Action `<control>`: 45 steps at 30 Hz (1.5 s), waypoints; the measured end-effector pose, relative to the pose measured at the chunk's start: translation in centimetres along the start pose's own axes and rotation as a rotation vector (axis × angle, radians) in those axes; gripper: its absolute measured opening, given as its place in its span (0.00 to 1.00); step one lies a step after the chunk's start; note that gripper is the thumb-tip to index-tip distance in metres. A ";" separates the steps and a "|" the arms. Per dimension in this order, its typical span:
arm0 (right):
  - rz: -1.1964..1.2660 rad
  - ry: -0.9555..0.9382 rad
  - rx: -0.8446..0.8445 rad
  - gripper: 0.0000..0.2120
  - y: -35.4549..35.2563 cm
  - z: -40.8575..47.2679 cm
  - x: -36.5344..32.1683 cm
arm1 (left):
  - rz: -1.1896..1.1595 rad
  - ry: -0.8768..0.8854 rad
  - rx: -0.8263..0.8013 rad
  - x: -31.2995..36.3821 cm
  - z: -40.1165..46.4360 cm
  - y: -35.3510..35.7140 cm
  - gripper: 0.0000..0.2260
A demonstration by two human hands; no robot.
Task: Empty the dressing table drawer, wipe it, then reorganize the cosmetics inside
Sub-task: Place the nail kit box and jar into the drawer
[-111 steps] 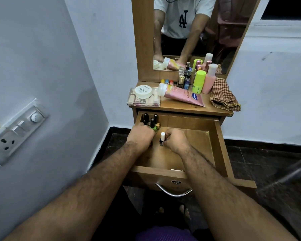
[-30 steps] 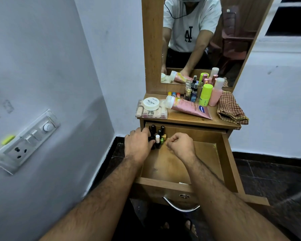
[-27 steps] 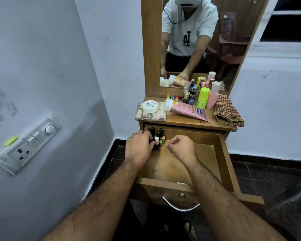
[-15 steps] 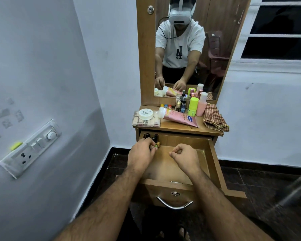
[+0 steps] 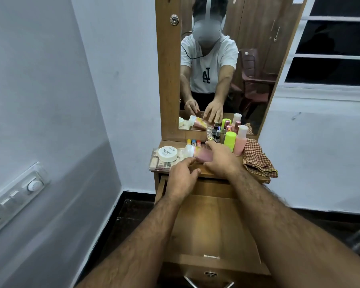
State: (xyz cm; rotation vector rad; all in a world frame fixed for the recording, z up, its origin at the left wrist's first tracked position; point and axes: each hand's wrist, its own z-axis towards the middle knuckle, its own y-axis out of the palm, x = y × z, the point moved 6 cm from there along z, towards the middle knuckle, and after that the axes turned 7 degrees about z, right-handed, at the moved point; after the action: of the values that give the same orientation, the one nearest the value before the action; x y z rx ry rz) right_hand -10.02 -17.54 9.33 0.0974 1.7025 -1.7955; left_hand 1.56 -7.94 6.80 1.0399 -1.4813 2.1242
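I am looking down into the open wooden drawer (image 5: 214,225), its floor showing bare. My left hand (image 5: 182,179) is hovering relaxed, holding nothing. My right hand (image 5: 219,160) is closing over the pink squeeze tube (image 5: 203,155) lying on the tabletop; I judge restocking is underway, lowering it inside next.

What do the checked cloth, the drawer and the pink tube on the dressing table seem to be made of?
Checked cloth: woven fabric, matte, with soft folds.
Drawer: wood or wood-look laminate, slight sheen, visible grain; which one is unclear.
Pink tube: probably soft plastic, smooth, with a pale cap.
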 end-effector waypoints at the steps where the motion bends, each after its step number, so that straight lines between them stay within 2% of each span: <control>1: -0.017 0.000 -0.033 0.34 0.3 0.5 0.1 | 0.001 0.000 0.002 -0.1 0.1 0.1 0.20; 7: -0.113 -0.027 -0.063 0.23 0.7 1.5 1.2 | 0.028 -0.009 0.023 -1.6 0.5 0.2 0.19; 14: -0.149 -0.011 -0.046 0.24 0.2 0.9 2.3 | 0.030 -0.036 0.092 -1.9 -0.2 -0.5 0.12; 17: -0.117 -0.016 -0.070 0.26 0.4 0.8 1.9 | 0.056 -0.068 0.201 -2.4 -0.2 -2.2 0.11; 23: 0.034 -0.175 0.161 0.18 -0.6 1.3 -3.1 | 0.193 -0.170 0.364 -4.9 1.5 -6.7 0.10; 25: 0.060 -0.191 0.118 0.19 0.2 1.7 -5.0 | 0.266 -0.195 0.357 -5.7 2.5 -7.3 0.11; 30: -0.029 -0.191 -0.080 0.31 3.7 3.4 -8.1 | 0.349 -0.208 0.229 -6.8 4.7 -7.0 0.14; 34: -0.136 -0.192 -0.181 0.27 5.6 4.1 -9.0 | 0.310 -0.181 0.196 -7.4 5.1 -6.4 0.14; 41: -0.048 -0.185 -0.083 0.24 4.8 3.8 -8.4 | 0.199 -0.117 0.203 -7.0 4.6 -6.4 0.13; 45: 0.098 -0.119 -0.037 0.25 2.4 3.0 -6.5 | 0.166 -0.026 0.214 -4.7 4.2 -5.6 0.13</control>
State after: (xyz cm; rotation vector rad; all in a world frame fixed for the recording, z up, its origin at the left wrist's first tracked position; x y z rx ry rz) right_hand -2.61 -17.52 10.75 0.0556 1.6185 -1.6638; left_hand 9.88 -9.02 7.78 1.0522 -1.4197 2.4389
